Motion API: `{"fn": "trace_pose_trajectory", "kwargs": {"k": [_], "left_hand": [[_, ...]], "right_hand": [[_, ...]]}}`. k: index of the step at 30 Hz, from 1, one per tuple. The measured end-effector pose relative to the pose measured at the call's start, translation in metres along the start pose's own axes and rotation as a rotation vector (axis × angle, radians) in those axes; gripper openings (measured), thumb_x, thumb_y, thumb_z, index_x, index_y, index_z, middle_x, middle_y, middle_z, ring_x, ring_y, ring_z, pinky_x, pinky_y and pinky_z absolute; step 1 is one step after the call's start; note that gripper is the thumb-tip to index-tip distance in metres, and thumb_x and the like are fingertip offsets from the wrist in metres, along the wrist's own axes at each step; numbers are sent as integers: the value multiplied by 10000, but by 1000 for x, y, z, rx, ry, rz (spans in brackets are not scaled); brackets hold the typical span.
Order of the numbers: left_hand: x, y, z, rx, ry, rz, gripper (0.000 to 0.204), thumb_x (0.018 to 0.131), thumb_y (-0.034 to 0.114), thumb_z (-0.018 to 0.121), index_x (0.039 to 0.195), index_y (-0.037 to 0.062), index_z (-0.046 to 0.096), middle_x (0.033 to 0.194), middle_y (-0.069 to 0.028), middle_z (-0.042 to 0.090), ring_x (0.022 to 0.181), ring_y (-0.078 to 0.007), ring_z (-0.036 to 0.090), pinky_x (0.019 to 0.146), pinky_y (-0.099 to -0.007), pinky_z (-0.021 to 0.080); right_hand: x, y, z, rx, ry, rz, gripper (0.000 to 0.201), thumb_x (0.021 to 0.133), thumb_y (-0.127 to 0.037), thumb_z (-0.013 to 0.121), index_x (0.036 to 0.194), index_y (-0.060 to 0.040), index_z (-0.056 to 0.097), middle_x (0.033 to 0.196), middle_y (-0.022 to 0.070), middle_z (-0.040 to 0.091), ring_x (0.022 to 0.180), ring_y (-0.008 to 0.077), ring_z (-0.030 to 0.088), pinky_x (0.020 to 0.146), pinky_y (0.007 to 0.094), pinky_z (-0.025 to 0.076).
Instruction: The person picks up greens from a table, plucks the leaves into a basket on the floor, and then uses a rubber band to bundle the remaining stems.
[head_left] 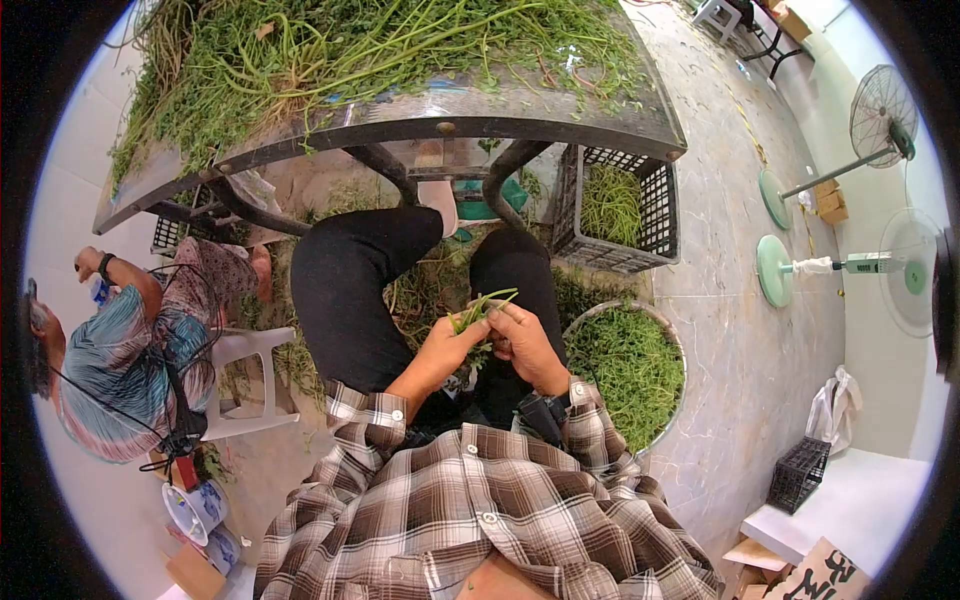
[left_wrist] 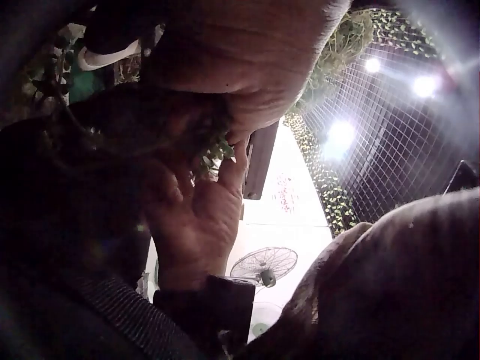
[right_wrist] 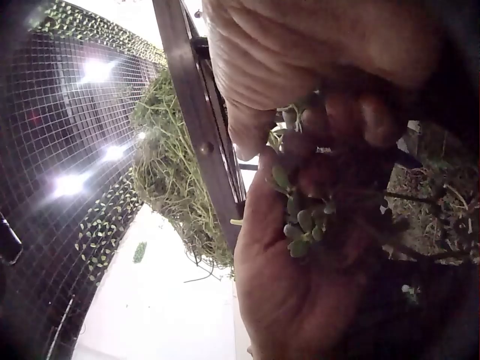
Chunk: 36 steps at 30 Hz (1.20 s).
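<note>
Close together above the lap, both hands hold a small bunch of green leafy stems [head_left: 488, 300]. My left hand [head_left: 445, 352] grips the bunch, thumb laid along it, and stem ends stick out past the fingers. The right hand [head_left: 527, 348] pinches the same bunch right beside the left thumb. In the right wrist view small rounded leaves [right_wrist: 304, 229] hang between the two palms. A leafy tip [left_wrist: 217, 154] shows between the hands in the left wrist view, which is mostly dark. Parts of the stems are hidden by the fingers.
A table [head_left: 660, 118] heaped with greens [head_left: 400, 50] stands in front. A round basin of leafy sprigs [head_left: 625, 370] sits by the right knee, a black crate with stems [head_left: 615, 205] beyond it. To the left, a person [head_left: 130, 340] sits on a white stool [head_left: 255, 385].
</note>
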<state>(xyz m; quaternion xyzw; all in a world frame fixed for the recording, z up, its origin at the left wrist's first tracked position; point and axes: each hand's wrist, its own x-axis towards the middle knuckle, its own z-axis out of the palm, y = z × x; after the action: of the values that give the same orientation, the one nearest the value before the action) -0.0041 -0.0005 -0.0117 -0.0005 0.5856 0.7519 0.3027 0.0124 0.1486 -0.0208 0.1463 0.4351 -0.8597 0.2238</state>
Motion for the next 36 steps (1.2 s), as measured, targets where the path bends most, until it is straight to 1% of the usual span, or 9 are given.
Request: {"fn": "trace_pose_trajectory", "kwargs": {"k": [6, 12, 16, 22, 30, 32, 33, 34, 36], "left_hand": [[-3, 3, -1, 71, -26, -38, 159, 889, 149, 522, 945, 15, 586, 830, 11, 576, 763, -73, 502, 683, -235, 398], [-3, 6, 0, 79, 48, -10, 161, 879, 163, 530, 856, 23, 607, 782, 8, 569, 726, -81, 481, 675, -236, 375], [-3, 5, -2, 151, 85, 16, 181, 873, 180, 530, 810, 34, 617, 762, 8, 566, 726, -91, 477, 690, -252, 371], [-2, 4, -1, 172, 107, 2, 215, 874, 197, 516, 763, 33, 599, 717, 22, 495, 696, -81, 436, 659, -239, 344], [0, 1, -3, 112, 116, -20, 189, 872, 191, 537, 797, 35, 613, 759, 14, 563, 730, -84, 492, 691, -243, 376], [0, 1, -2, 89, 107, -28, 189, 876, 200, 541, 813, 37, 613, 772, 11, 570, 726, -84, 498, 684, -243, 382], [-1, 2, -1, 100, 109, -44, 187, 876, 196, 541, 815, 34, 610, 772, 10, 567, 727, -86, 495, 689, -243, 381], [-2, 5, -1, 111, 117, -57, 184, 876, 193, 540, 817, 32, 606, 772, 8, 564, 728, -87, 491, 694, -244, 379], [1, 3, 1, 118, 107, -30, 195, 882, 192, 528, 800, 32, 602, 760, 13, 551, 718, -84, 474, 681, -244, 367]], "right_hand": [[0, -1, -3, -19, 5, -31, 233, 873, -264, 588, 962, -49, 567, 644, -38, 493, 460, 13, 349, 408, 171, 255], [-3, -3, -4, 76, 28, -15, 204, 888, -231, 562, 960, -41, 574, 597, -62, 416, 444, 16, 317, 399, 174, 253], [-14, -21, -15, 97, 70, -142, 218, 892, -208, 548, 968, -4, 560, 581, -67, 360, 447, 22, 301, 404, 178, 254], [-53, -52, -60, 34, 348, -368, 201, 903, -177, 513, 947, 16, 547, 579, -63, 328, 454, 19, 274, 397, 178, 233], [-120, -28, -163, -31, 694, -399, 176, 915, -177, 498, 936, -9, 547, 568, -71, 309, 427, 24, 245, 381, 189, 223], [-133, -14, -189, -195, 859, -344, 189, 911, -193, 502, 949, -18, 562, 570, -68, 327, 431, 22, 270, 381, 195, 263], [-141, -13, -201, -551, 957, -251, 248, 897, -219, 516, 1005, -2, 567, 627, -7, 465, 520, 86, 439, 480, 245, 395], [-147, -6, -218, -546, 966, -253, 248, 897, -219, 516, 1005, -2, 567, 627, -7, 465, 520, 86, 439, 480, 245, 395], [-152, 10, -250, -1896, 1107, -540, 316, 881, -235, 522, 1063, 20, 560, 789, 81, 584, 729, 185, 554, 676, 313, 460]]}}
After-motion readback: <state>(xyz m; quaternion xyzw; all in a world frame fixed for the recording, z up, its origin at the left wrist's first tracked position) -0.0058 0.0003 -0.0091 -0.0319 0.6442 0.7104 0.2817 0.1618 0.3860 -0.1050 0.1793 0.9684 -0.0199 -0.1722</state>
